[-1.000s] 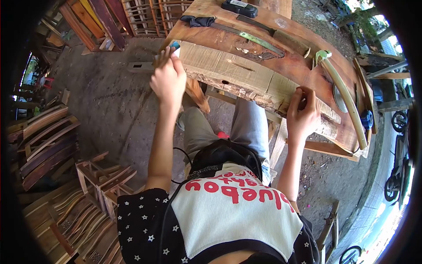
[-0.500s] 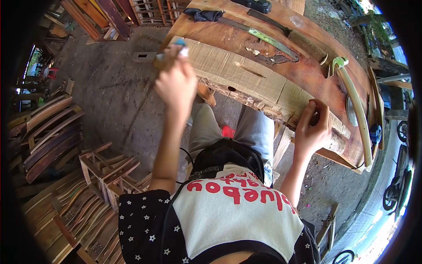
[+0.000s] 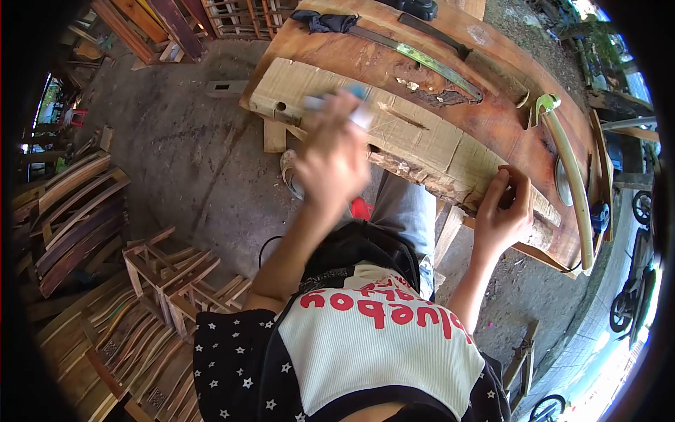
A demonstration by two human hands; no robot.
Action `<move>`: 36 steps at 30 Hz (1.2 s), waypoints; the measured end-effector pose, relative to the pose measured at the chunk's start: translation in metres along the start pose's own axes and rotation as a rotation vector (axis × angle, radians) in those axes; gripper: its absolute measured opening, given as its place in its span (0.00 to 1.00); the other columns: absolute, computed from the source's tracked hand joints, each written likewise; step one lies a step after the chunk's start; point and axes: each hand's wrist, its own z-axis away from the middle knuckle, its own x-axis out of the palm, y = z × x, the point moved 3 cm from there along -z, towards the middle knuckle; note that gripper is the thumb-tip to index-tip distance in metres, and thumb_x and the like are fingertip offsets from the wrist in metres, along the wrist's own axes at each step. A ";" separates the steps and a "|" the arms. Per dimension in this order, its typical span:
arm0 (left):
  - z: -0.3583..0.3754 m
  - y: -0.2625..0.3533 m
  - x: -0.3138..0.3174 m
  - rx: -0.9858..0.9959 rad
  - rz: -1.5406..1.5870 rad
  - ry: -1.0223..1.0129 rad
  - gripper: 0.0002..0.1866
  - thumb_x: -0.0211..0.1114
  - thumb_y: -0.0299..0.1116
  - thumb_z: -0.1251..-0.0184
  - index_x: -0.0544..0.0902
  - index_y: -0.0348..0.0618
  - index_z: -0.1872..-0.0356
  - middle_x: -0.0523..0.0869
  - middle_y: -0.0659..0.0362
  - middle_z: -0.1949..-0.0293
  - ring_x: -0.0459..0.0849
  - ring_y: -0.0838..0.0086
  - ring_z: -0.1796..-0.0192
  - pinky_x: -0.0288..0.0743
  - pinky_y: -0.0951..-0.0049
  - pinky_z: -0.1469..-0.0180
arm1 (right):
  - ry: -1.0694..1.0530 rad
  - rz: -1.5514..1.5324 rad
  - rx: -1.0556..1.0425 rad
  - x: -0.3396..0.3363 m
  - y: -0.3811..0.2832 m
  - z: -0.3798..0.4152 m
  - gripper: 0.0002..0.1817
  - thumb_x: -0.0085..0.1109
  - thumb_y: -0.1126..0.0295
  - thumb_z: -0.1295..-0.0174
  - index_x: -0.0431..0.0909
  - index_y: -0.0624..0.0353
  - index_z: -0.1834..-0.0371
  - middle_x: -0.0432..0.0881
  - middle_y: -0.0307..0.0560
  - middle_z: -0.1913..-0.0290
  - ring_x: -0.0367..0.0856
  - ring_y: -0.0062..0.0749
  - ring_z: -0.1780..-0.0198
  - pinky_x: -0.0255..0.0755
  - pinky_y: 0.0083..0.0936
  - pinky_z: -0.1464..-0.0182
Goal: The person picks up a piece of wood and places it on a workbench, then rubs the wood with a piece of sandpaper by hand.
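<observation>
— What is the left hand (image 3: 336,156) doing?

— It is blurred, closed around a small pale block with a blue end (image 3: 343,103), pressed against the pale sawn side face of the thick wooden slab (image 3: 394,130). The block sits near the middle of that face, just beside a slanted slot cut into it. What the block is cannot be told through the blur.

— And the right hand (image 3: 502,211)?

— It is curled over the lower edge of the slab's side face, toward the slab's right end, fingers hooked on the rough, bark-like rim. It holds nothing but the wood itself.

— What lies on the slab's top?

— A long blade with a greenish sheen (image 3: 422,58) runs diagonally along the reddish top, near the far edge. A dark cloth (image 3: 323,21) is bunched at the far left corner, touching the blade's end. A black object (image 3: 418,7) sits at the far edge, partly cut off by the frame. Toward the right end, a long curved pale wooden piece (image 3: 571,184) lies along the edge.

— And around it?

— Curved wooden chair parts (image 3: 77,211) are stacked at the left on the concrete floor, with small wooden frames (image 3: 165,271) nearer the person. A red spot (image 3: 361,209) shows just under the slab, by the person's grey trouser legs (image 3: 397,204).
</observation>
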 end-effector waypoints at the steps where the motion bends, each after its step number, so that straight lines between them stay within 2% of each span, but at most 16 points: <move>1: 0.007 0.028 -0.004 0.032 0.199 -0.032 0.17 0.51 0.38 0.26 0.86 0.41 0.51 0.89 0.52 0.52 0.89 0.61 0.50 0.86 0.66 0.53 | -0.005 0.003 0.008 0.000 0.000 0.000 0.04 0.60 0.69 0.35 0.83 0.55 0.64 0.82 0.38 0.73 0.76 0.30 0.75 0.69 0.29 0.70; 4: 0.004 0.013 -0.004 0.130 0.386 0.006 0.15 0.52 0.35 0.27 0.86 0.41 0.53 0.90 0.54 0.57 0.89 0.61 0.52 0.86 0.64 0.48 | 0.006 -0.023 -0.018 -0.001 0.001 0.001 0.04 0.60 0.69 0.35 0.83 0.56 0.64 0.81 0.39 0.73 0.76 0.30 0.75 0.69 0.29 0.71; 7: -0.020 -0.068 -0.012 -0.157 -0.039 0.012 0.15 0.50 0.32 0.25 0.87 0.39 0.56 0.89 0.52 0.53 0.90 0.59 0.54 0.88 0.63 0.54 | 0.001 -0.063 -0.043 -0.004 0.005 0.003 0.05 0.60 0.69 0.35 0.83 0.56 0.64 0.81 0.40 0.74 0.76 0.30 0.75 0.69 0.29 0.70; 8: -0.022 -0.088 -0.010 -0.015 -0.115 0.157 0.17 0.49 0.32 0.25 0.87 0.39 0.56 0.90 0.51 0.53 0.90 0.59 0.55 0.88 0.65 0.59 | -0.021 -0.064 -0.019 -0.003 0.005 0.003 0.05 0.60 0.69 0.35 0.83 0.56 0.64 0.81 0.40 0.74 0.76 0.30 0.74 0.69 0.29 0.70; 10: -0.019 -0.064 -0.007 -0.181 -0.086 0.076 0.17 0.48 0.32 0.25 0.87 0.39 0.57 0.90 0.51 0.54 0.90 0.60 0.55 0.88 0.66 0.61 | -0.010 -0.053 -0.033 -0.002 0.002 0.002 0.05 0.60 0.69 0.35 0.83 0.56 0.65 0.80 0.40 0.74 0.75 0.30 0.74 0.69 0.30 0.70; 16: 0.009 0.039 0.003 0.213 0.439 0.106 0.15 0.53 0.34 0.27 0.88 0.38 0.56 0.91 0.56 0.59 0.90 0.61 0.55 0.87 0.64 0.53 | 0.029 -0.032 -0.048 0.000 0.002 0.002 0.05 0.60 0.69 0.35 0.83 0.56 0.65 0.79 0.40 0.75 0.74 0.31 0.75 0.68 0.30 0.70; 19: -0.012 -0.039 -0.006 0.046 -0.131 -0.002 0.15 0.50 0.30 0.27 0.88 0.44 0.56 0.91 0.54 0.62 0.91 0.66 0.63 0.86 0.68 0.64 | -0.035 -0.062 -0.002 -0.004 0.004 0.004 0.07 0.60 0.66 0.34 0.83 0.56 0.64 0.80 0.39 0.74 0.75 0.32 0.74 0.68 0.30 0.70; 20: -0.021 -0.064 -0.013 -0.283 -0.180 -0.116 0.15 0.50 0.31 0.26 0.87 0.45 0.52 0.91 0.58 0.60 0.90 0.67 0.67 0.84 0.68 0.68 | -0.032 -0.103 -0.042 -0.004 0.004 0.003 0.08 0.60 0.65 0.34 0.83 0.56 0.64 0.80 0.39 0.74 0.75 0.32 0.74 0.68 0.29 0.69; 21: -0.039 -0.074 -0.019 -0.102 -0.220 0.179 0.15 0.51 0.34 0.25 0.87 0.45 0.52 0.91 0.58 0.58 0.91 0.67 0.65 0.84 0.65 0.67 | -0.027 -0.145 -0.080 -0.004 0.002 0.003 0.09 0.59 0.63 0.33 0.83 0.55 0.64 0.80 0.39 0.73 0.75 0.32 0.73 0.68 0.29 0.69; 24: -0.021 -0.022 -0.014 -0.418 -0.178 -0.132 0.15 0.52 0.34 0.26 0.87 0.43 0.53 0.90 0.53 0.55 0.91 0.64 0.57 0.86 0.64 0.60 | -0.037 -0.116 -0.086 -0.002 0.000 0.002 0.10 0.59 0.62 0.33 0.83 0.55 0.64 0.80 0.38 0.73 0.76 0.33 0.72 0.69 0.29 0.67; 26: -0.002 0.044 -0.013 -0.045 0.070 -0.084 0.15 0.54 0.35 0.27 0.86 0.41 0.52 0.89 0.50 0.53 0.89 0.59 0.49 0.86 0.62 0.50 | -0.047 -0.108 -0.067 -0.002 0.000 0.003 0.10 0.59 0.62 0.33 0.83 0.55 0.64 0.81 0.38 0.73 0.76 0.33 0.71 0.69 0.29 0.66; 29: 0.014 0.060 -0.015 -0.041 0.416 -0.163 0.13 0.56 0.31 0.29 0.84 0.38 0.50 0.88 0.50 0.52 0.87 0.54 0.47 0.83 0.58 0.43 | -0.055 -0.102 -0.069 -0.003 0.002 0.003 0.10 0.59 0.62 0.33 0.83 0.55 0.64 0.81 0.38 0.72 0.76 0.33 0.71 0.70 0.29 0.65; 30: -0.003 0.042 -0.020 0.018 0.310 -0.149 0.13 0.55 0.29 0.29 0.84 0.39 0.50 0.89 0.49 0.53 0.89 0.53 0.51 0.87 0.59 0.50 | -0.048 -0.106 -0.077 -0.003 0.002 0.003 0.10 0.59 0.62 0.33 0.83 0.55 0.64 0.82 0.38 0.72 0.77 0.33 0.70 0.70 0.29 0.64; 33: -0.029 -0.041 -0.023 -0.482 -0.004 -0.290 0.16 0.50 0.35 0.23 0.83 0.41 0.45 0.89 0.47 0.62 0.90 0.58 0.67 0.85 0.60 0.68 | -0.055 -0.115 -0.065 -0.004 0.003 0.003 0.09 0.59 0.62 0.33 0.83 0.54 0.64 0.82 0.38 0.71 0.77 0.32 0.70 0.70 0.29 0.63; 34: -0.042 -0.058 -0.026 -0.371 -0.085 -0.110 0.18 0.46 0.38 0.21 0.84 0.41 0.48 0.89 0.47 0.68 0.90 0.57 0.69 0.85 0.60 0.71 | -0.054 -0.119 -0.059 -0.004 0.002 0.004 0.09 0.59 0.62 0.33 0.83 0.54 0.64 0.82 0.38 0.71 0.77 0.32 0.70 0.70 0.29 0.63; 36: -0.035 -0.039 -0.022 -0.618 -0.072 -0.368 0.16 0.48 0.35 0.23 0.83 0.41 0.49 0.88 0.47 0.64 0.89 0.56 0.70 0.85 0.60 0.70 | -0.054 -0.086 -0.059 -0.003 0.001 0.003 0.09 0.60 0.62 0.33 0.83 0.54 0.64 0.82 0.38 0.71 0.77 0.32 0.70 0.70 0.30 0.64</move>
